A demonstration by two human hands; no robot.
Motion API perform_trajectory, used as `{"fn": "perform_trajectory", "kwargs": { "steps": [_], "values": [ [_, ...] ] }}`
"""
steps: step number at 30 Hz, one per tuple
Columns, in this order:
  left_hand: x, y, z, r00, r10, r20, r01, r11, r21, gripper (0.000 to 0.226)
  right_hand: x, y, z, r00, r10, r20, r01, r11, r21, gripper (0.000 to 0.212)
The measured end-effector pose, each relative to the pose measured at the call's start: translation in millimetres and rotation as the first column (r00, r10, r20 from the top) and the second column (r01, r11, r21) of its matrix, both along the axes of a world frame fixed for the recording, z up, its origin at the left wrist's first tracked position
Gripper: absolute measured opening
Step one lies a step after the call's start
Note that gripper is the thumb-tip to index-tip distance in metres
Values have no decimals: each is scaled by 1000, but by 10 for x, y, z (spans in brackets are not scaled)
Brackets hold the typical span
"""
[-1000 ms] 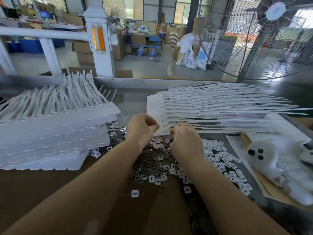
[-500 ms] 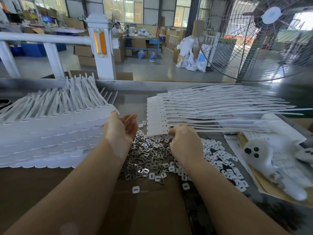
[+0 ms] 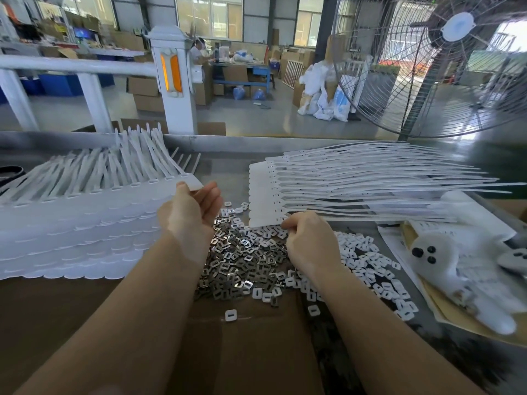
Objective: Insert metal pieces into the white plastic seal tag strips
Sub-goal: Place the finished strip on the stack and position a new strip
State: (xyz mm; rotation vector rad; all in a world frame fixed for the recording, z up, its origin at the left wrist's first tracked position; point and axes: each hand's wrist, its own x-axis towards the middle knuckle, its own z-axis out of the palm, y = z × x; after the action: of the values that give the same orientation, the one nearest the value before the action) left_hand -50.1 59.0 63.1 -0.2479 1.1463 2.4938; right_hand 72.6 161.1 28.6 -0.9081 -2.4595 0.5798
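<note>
Left hand [image 3: 189,215] raised palm-up over the heap of metal pieces [image 3: 242,269], fingers relaxed and nearly straight, thumb tip just touching the corner of the top sheet on the stack of white tag strips [image 3: 85,212] at left; holding nothing that can be seen. Right hand [image 3: 309,243] knuckles-up, fingers curled, thumb and forefinger pinching at the near corner of the flat sheet of tag strips [image 3: 356,189] – whether a metal piece sits between the fingertips cannot be told. That sheet lying flat at centre-right, heads toward the hands, long tails fanning out to the right. Metal pieces piled on the brown cardboard [image 3: 142,337] between the two forearms, directly under and between the hands. Just right of them, touching the pile, a spread of small white plastic squares [image 3: 370,269] – one lone square [image 3: 231,315] apart on the cardboard nearer the body. Far right, a white plush toy [image 3: 456,269] with black button eyes lying on papers. Behind the bench, a big wire-caged fan [image 3: 445,67] at upper right and a white post with an orange panel [image 3: 172,78].
</note>
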Motion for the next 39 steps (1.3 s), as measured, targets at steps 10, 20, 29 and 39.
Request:
{"fn": "perform_trajectory", "kwargs": {
  "steps": [10,20,29,39],
  "values": [
    [257,-72,21,981,-70,-181,61,997,-56,14,-63,-66,84,943,26,-333,-204,834,-513,21],
    [963,-108,-278,872,-398,-283,293,890,-350,36,-87,-63,244,876,-155,-457,-428,185,-885,50],
    [1091,-75,-333,861,-468,-199,418,875,-245,14,34,-43,272,840,-205,-502,-422,335,-842,26],
    [1104,-384,-268,612,-785,-93,735,609,-300,21,308,351,172,715,-537,-448,-250,401,-881,22]
  ]
}}
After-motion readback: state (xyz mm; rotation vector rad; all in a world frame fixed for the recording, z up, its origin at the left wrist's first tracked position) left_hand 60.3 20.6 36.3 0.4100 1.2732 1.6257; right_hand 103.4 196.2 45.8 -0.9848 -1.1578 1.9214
